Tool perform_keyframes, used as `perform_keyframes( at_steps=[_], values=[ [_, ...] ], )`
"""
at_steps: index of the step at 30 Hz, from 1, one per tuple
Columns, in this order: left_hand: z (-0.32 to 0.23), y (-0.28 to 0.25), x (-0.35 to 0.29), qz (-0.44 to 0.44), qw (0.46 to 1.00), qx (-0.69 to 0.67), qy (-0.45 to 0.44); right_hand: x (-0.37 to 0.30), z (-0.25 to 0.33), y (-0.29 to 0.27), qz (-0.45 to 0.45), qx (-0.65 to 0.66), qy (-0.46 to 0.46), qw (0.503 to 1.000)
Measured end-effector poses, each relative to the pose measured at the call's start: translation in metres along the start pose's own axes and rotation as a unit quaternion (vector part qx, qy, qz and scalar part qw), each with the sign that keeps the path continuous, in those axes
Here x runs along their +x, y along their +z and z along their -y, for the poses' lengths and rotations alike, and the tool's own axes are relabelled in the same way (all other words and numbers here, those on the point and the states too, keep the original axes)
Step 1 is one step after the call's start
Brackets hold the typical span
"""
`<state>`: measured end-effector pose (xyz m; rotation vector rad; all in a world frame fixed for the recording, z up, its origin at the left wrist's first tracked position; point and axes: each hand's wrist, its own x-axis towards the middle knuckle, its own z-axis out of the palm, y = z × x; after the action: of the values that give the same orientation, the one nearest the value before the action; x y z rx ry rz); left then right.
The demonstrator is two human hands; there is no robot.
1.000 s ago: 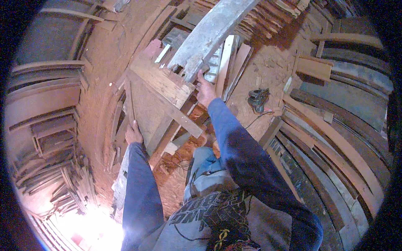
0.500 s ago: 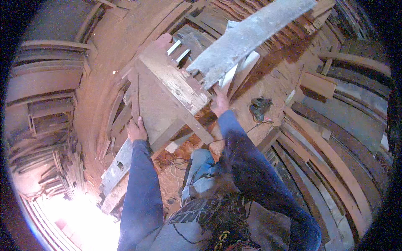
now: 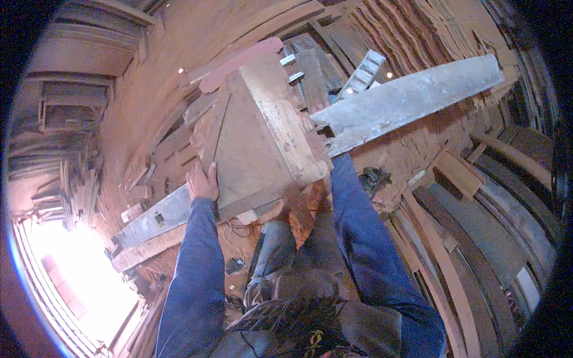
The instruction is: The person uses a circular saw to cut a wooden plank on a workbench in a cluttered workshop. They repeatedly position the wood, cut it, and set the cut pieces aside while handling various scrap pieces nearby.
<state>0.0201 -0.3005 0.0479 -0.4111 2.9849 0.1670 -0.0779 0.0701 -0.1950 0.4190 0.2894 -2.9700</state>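
My left hand [image 3: 203, 182] lies on the left edge of a broad brown wooden board [image 3: 250, 143], its fingers stretched out and the thumb apart. A pale, rough-edged wooden strip [image 3: 280, 119] runs along the board's right side. From that side a long grey, weathered plank [image 3: 412, 101] sticks out to the right. My right arm in its blue sleeve [image 3: 352, 203] reaches up to the plank's near end, which hides the right hand and its fingers. Left of my left hand, another grey plank [image 3: 158, 218] with a square hole slants down and away.
A pinkish wooden piece [image 3: 239, 64] lies at the board's far edge. Beyond the grey plank is a short light-coloured metal-looking bar [image 3: 363, 74]. A dark tool [image 3: 374, 179] rests on the dusty floor to the right. Long timbers [image 3: 441, 262] line the right side; bright light enters lower left.
The grey plank on the right has swung clockwise and now lies flatter. My right hand has slipped out of sight beneath it. My left hand's fingers have spread on the board's edge.
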Motion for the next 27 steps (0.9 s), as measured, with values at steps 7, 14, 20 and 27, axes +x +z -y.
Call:
perform_keyframes(
  at_steps=[7, 14, 20, 27],
  values=[
    [-0.009, -0.007, -0.002, 0.029, 0.999, 0.028, -0.028, 0.012, -0.002, -0.048, -0.042, 0.066, 0.032, 0.996],
    [-0.009, -0.009, 0.000, 0.015, 1.000, -0.002, -0.003, 0.000, 0.012, -0.015, -0.103, 0.028, 0.021, 0.994],
    [-0.011, -0.010, 0.000, 0.047, 0.998, 0.005, -0.028, -0.039, 0.029, 0.024, -0.206, -0.016, 0.009, 0.978],
    [-0.010, -0.005, -0.003, -0.011, 1.000, -0.007, 0.001, -0.118, 0.045, 0.103, -0.166, 0.002, 0.010, 0.986]
  ],
)
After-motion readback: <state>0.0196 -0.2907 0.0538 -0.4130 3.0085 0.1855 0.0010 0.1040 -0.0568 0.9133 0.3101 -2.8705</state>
